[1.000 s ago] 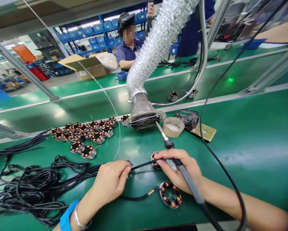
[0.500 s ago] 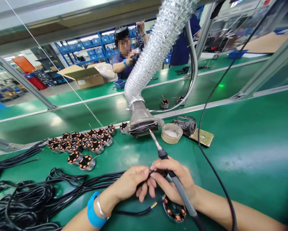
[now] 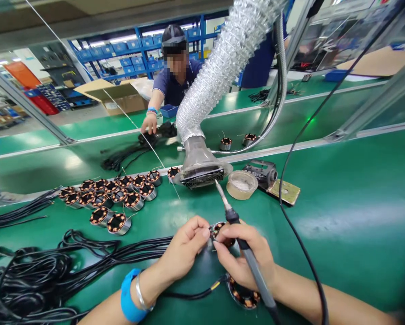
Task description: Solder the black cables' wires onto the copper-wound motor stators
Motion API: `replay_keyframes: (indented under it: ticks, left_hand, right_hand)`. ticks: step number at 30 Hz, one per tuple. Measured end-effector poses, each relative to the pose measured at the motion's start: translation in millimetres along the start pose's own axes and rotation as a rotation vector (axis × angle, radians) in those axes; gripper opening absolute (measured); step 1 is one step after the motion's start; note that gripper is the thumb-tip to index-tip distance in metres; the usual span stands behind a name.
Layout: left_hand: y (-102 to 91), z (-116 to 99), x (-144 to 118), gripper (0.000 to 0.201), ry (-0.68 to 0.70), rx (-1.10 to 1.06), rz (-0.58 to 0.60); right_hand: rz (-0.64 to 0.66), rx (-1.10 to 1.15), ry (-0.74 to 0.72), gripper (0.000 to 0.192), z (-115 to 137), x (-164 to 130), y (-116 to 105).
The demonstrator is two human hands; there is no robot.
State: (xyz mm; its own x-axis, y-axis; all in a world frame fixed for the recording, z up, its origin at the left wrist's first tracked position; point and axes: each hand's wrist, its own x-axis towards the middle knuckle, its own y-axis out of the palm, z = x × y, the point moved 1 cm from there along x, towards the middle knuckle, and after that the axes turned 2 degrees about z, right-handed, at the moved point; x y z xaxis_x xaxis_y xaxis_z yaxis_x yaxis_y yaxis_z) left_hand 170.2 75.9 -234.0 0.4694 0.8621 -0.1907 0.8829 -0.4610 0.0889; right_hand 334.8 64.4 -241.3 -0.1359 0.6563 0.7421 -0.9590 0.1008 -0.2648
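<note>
My right hand (image 3: 245, 253) is closed around a soldering iron (image 3: 253, 266), whose tip points up and away from me. Its thumb and forefinger reach to the near side of a copper-wound motor stator (image 3: 218, 229). At that stator's left edge, my left hand (image 3: 185, 248) has its thumb and fingers pinched together; what lies between them is too small to make out. Below my right hand lies a second stator (image 3: 243, 293), partly hidden by the hand and the iron. A black cable (image 3: 192, 296) with a yellow wire end runs to it.
Rows of stators (image 3: 119, 195) and a heap of black cables (image 3: 36, 280) lie on the left. A fume duct (image 3: 204, 174) hangs ahead, beside a round tub (image 3: 242, 184) and an iron stand (image 3: 263, 176). Across the divider a co-worker (image 3: 178, 67) reaches over black cables.
My left hand has left the black cable end and pinches at the stator's left edge. My right hand still holds the iron. The co-worker has lowered a cable bundle onto the far bench.
</note>
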Motion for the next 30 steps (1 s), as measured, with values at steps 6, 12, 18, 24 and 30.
replay_keyframes:
  ticks: [6, 12, 18, 24, 30]
  left_hand:
    - [-3.7, -12.9, -5.0, 0.026, 0.026, 0.363, -0.026]
    - [4.2, -19.2, -11.0, 0.019, 0.049, 0.620, 0.024]
    - [3.8, -27.6, -12.3, 0.018, 0.030, 0.706, 0.015]
    - [-3.6, -26.6, -13.1, 0.018, 0.024, 0.570, 0.011]
    - [-3.2, -8.5, -5.8, 0.024, -0.105, 0.152, -0.014]
  right_hand:
    - [0.051, -0.070, -0.140, 0.046, -1.9, 2.8, -4.5]
    - [0.178, -0.061, -0.185, 0.041, 0.5, 20.6, -4.1]
    - [0.205, -0.056, -0.098, 0.031, -4.0, 25.4, -14.3]
    - [0.222, -0.043, -0.051, 0.032, -13.1, 23.2, -21.6]
    - [0.190, -0.092, -0.179, 0.032, -14.4, 15.1, -14.2]
